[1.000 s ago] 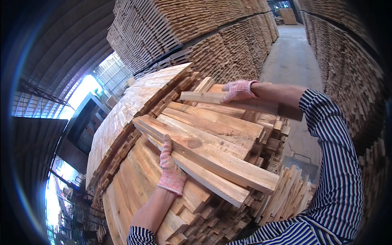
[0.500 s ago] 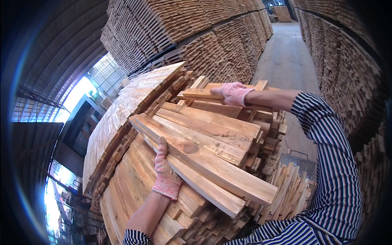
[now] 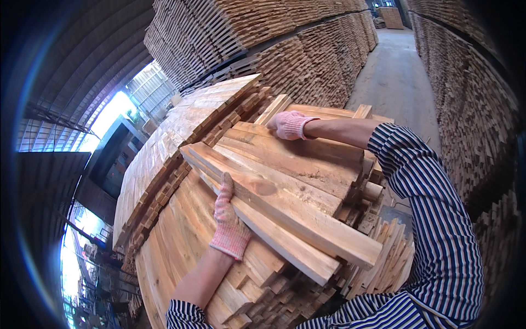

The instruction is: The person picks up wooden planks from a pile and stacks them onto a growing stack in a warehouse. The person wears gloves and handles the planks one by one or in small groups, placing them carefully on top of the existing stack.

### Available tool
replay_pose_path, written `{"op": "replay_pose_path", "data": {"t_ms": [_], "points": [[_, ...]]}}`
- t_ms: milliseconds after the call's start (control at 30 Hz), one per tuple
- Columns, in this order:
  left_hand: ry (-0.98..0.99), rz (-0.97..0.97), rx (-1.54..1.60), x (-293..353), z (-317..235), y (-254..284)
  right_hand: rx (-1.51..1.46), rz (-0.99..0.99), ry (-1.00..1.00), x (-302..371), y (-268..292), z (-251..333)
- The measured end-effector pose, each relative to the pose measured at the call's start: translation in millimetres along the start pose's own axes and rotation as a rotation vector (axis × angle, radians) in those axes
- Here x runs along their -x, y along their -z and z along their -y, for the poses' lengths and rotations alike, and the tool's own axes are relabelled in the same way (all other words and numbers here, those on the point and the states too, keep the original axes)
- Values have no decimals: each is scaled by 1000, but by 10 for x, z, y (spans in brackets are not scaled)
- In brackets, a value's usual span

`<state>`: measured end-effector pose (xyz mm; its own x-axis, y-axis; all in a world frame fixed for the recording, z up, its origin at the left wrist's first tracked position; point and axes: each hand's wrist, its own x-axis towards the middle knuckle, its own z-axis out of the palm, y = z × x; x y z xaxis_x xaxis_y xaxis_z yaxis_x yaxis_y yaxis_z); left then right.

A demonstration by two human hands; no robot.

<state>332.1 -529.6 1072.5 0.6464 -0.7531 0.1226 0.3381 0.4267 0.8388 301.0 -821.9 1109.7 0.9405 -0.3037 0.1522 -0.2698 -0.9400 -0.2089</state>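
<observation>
Pale-wood knotted plank [image 3: 290, 204], frame centre: probably stiff, moderately heavy; best gripped by long edges. Left hand [image 3: 228, 226], near side: one digit extended, hold unclear. Right hand [image 3: 293, 125], upper centre: curled, hold unclear.

1. Through my head feed I see a tall timber stack [image 3: 329, 60] at the upper centre, its layers split by a dark band.
2. On my right, a second timber stack [image 3: 466, 104] rises along the aisle.
3. Between them I see a grey floor [image 3: 392, 77] running away toward a brown panel [image 3: 390, 17] at the far end.
4. At lower right I make out a bunch of thin, rough sticks [image 3: 383, 255].
5. At upper left I have a ribbed, arched roof [image 3: 87, 60], with a glaring opening [image 3: 112, 118] beneath it beside a pale corrugated wall [image 3: 149, 93].
6. Dim clutter [image 3: 93, 279] fills my lower left, too small to identify.
</observation>
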Motion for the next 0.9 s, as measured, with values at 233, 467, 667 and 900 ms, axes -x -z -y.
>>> {"op": "replay_pose_path", "data": {"t_ms": [233, 467, 667, 900], "points": [[99, 13, 25, -300, -126, -357, -531, 62, 239, 1378, 557, 1065], [173, 25, 58, -275, 54, -250, -343, -32, 206, 720, 459, -367], [184, -74, 89, -305, 122, -379, -320, 34, 230, 62, -161, -686], [178, -127, 113, -366, 119, -383, -310, 25, 466, 576, 223, 241]]}}
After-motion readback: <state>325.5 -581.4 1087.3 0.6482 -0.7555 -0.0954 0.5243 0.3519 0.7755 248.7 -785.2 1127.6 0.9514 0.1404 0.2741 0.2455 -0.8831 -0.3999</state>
